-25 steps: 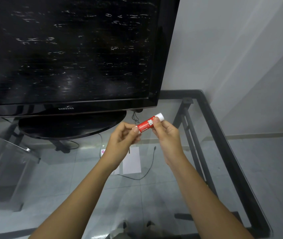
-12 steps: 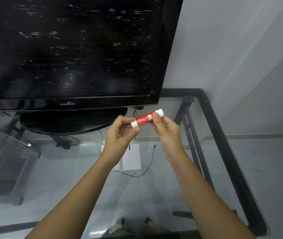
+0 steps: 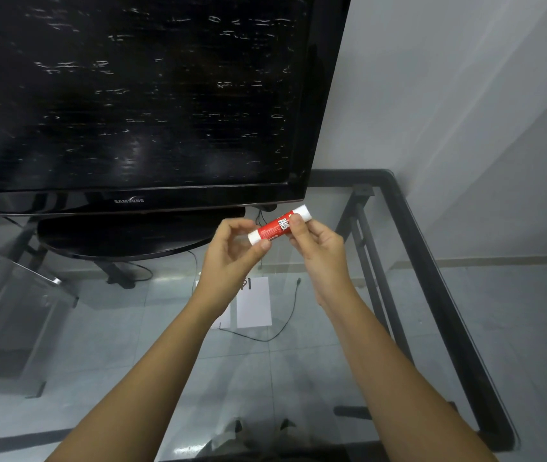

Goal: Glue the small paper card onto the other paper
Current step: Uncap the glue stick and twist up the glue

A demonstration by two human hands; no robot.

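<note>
I see both forearms reaching out. The left hand (image 3: pixel 232 253) pinches the nearer white end of the glue stick (image 3: pixel 277 225) between thumb and forefinger. The right hand (image 3: pixel 320 250) curls thumb and fingers round the red body, and the far white end pokes out past its fingertips. The stick is tilted, up in the air. Below the fingers, on the glass table (image 3: pixel 427 261), a white sheet (image 3: pixel 254 303) lies flat between the wrists. A second white piece beside it is mostly hidden by the left wrist. Beyond the fingers stands the Samsung TV (image 3: pixel 132 95).
</note>
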